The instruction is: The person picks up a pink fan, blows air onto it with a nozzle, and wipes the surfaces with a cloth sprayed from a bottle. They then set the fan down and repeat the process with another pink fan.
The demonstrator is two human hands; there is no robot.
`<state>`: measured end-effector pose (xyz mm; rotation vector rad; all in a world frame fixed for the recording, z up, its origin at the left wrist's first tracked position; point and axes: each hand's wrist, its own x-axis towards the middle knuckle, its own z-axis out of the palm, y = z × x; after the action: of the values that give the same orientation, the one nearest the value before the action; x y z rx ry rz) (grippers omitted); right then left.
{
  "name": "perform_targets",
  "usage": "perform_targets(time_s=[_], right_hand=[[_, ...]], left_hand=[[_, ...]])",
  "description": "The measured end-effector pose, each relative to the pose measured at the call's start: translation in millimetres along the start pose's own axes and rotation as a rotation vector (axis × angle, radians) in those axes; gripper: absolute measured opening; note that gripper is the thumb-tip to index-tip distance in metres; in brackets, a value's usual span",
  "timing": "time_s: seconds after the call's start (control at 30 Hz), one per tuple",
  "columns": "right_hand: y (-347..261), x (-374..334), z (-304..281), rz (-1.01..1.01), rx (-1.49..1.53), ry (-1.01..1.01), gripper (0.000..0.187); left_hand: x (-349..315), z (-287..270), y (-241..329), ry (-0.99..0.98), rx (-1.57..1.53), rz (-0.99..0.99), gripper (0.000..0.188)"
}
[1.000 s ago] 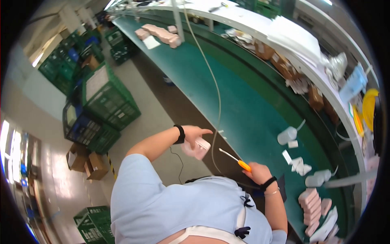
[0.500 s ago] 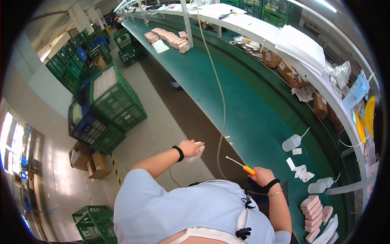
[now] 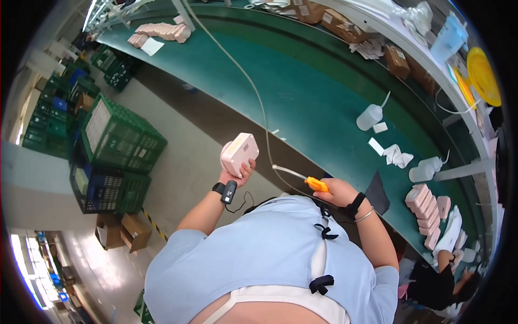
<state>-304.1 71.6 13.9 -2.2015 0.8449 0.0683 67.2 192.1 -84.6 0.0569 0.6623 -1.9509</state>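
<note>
A pale pink, rounded box-shaped device (image 3: 241, 154) sits in my left hand (image 3: 242, 173), held out over the gap beside the bench with my fingers wrapped round its lower side. My right hand (image 3: 341, 193) is closed on an orange air blow gun (image 3: 317, 184), its long thin metal nozzle pointing left toward the device but apart from it. A pale hose (image 3: 253, 86) hangs from above and passes close to the nozzle's tip. A black band with a small black unit (image 3: 229, 191) and cable is on my left wrist.
The green bench (image 3: 302, 108) runs along the right. On it stand squeeze bottles (image 3: 369, 117), crumpled white paper (image 3: 398, 156) and stacked pink devices (image 3: 423, 208). A co-worker (image 3: 440, 281) reaches in at lower right. Green crates (image 3: 129, 135) and cardboard boxes (image 3: 135, 232) stand on the floor.
My view has shifted. My left hand has turned, bringing the pink device up into plain sight. The blow gun has come nearer to it, and a co-worker has entered view.
</note>
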Motion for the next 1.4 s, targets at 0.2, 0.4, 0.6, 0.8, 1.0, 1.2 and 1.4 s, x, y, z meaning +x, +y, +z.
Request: perform_targets(time_s=[0.2, 0.4, 0.6, 0.8, 1.0, 1.2, 1.4], right_hand=[[2.9, -16.3, 7.6, 0.084, -0.082, 0.014, 0.031], [27.8, -62.1, 36.7, 0.037, 0.295, 0.332, 0.020], [91.0, -115.9, 86.7, 0.204, 0.405, 1.085, 0.019], [159.4, -136.2, 120.8, 0.701, 0.540, 1.612, 0.031], [202.5, -109.1, 147.7, 0.928, 0.953, 1.686, 0.036], [259.0, -110.1, 202.0, 0.741, 1.254, 1.824, 0.035], [257.8, -135.3, 209.1, 0.951, 1.562, 1.309, 0.028]], left_hand=[[-3.1, -0.1, 13.3, 0.054, 0.115, 0.143, 0.051], [-0.4, 11.4, 23.0, 0.024, 0.694, 0.259, 0.049], [45.9, 56.4, -41.4, -0.120, 0.642, 0.056, 0.054], [89.6, 55.3, -98.5, -0.233, -0.031, -0.395, 0.054], [102.3, 70.2, -129.7, -0.302, -0.108, -0.528, 0.054], [104.8, 75.8, -141.1, -0.257, 0.061, -0.505, 0.056], [101.7, 79.8, -136.5, -0.198, 0.016, -0.543, 0.058]])
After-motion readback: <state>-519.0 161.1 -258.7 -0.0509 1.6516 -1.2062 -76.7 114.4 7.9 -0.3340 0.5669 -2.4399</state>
